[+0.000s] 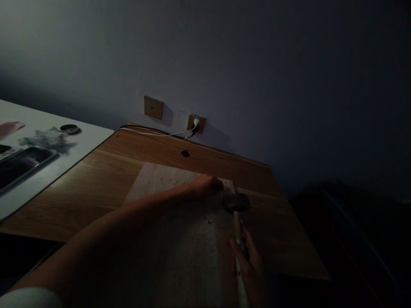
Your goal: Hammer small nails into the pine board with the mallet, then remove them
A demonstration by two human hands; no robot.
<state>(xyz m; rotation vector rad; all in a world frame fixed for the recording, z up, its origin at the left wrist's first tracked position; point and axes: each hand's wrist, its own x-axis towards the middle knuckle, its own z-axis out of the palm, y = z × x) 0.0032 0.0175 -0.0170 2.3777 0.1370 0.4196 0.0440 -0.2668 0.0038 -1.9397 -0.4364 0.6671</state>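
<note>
In dim light a pale wooden board [167,239] lies on a brown wooden desk [105,179]. My left hand [205,186] reaches to the board's far right corner, fingers curled down on it; whether it pinches something small there is hidden. My right hand [248,265] grips the light wooden handle of a hammer [237,214]. The hammer's dark head hovers just right of my left fingertips, at the board's right edge. A small nail or screw [208,221] lies on the board between the two hands.
A white desk [48,171] adjoins on the left with a dark tablet [22,164], a round dark lid [69,128] and crumpled material. Two wall sockets [153,107] sit behind the desk, one with a white charger cable [154,133]. A dark drop lies to the right.
</note>
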